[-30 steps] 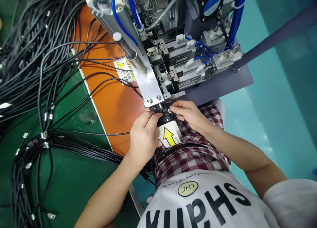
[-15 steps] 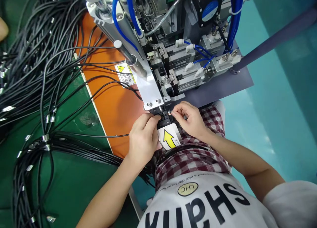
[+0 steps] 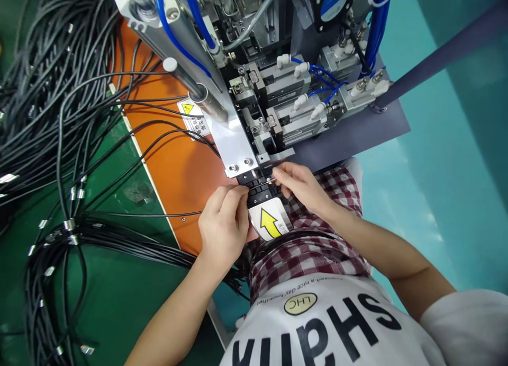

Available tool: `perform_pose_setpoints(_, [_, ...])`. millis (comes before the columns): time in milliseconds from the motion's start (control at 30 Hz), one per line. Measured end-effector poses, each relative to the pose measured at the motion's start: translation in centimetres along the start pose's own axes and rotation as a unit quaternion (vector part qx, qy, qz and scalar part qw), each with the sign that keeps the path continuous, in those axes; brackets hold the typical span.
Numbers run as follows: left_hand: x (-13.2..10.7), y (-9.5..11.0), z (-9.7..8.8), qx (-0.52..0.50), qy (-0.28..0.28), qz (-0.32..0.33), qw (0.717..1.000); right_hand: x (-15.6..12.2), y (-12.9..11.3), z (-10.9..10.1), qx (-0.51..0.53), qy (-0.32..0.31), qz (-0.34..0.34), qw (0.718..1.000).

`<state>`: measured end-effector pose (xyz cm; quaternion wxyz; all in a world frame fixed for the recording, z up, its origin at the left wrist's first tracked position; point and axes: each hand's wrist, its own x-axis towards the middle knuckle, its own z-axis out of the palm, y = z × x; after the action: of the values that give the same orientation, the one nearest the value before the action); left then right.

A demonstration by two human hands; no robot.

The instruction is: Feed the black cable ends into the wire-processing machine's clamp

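Observation:
A black cable (image 3: pixel 186 214) runs from the left into my left hand (image 3: pixel 224 223), whose thumb and fingers pinch it close to its end. Past those fingertips the cable's end, with thin wires (image 3: pixel 269 180) showing some red and white, lies over a small black fixture (image 3: pixel 261 196). My right hand (image 3: pixel 299 185) is at the right side of that fixture, fingers closed at the wire tips; what exactly lies between them is too small to make out. Below the fixture sits a white label with a yellow arrow (image 3: pixel 269 223).
A machine with metal cylinders (image 3: pixel 291 85) and blue air hoses (image 3: pixel 375 32) stands just beyond my hands. Bundled black cables (image 3: pixel 130 241) lie on the green table (image 3: pixel 130 313) at left. An orange board (image 3: pixel 159 159) carries a warning label (image 3: pixel 193 117).
My left hand has shifted slightly left along with the cable. The right hand's fingers have straightened a little at the wire tips. The whole view has moved slightly.

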<state>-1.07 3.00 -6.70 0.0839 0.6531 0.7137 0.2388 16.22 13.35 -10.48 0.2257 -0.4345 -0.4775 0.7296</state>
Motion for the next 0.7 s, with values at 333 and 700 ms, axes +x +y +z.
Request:
perform_pose_setpoints(333, [-2.4,-1.1,-1.8,0.009,-0.006,0.021,1.0,0.0,-0.8,0.3,0.035,-0.02,0.028,0.999])
perform_pose_setpoints(700, [-5.6,-2.8,-1.4,0.047,0.055,0.038,0.997,-1.2,-0.5,-0.6,0.054,0.002,0.052,0.997])
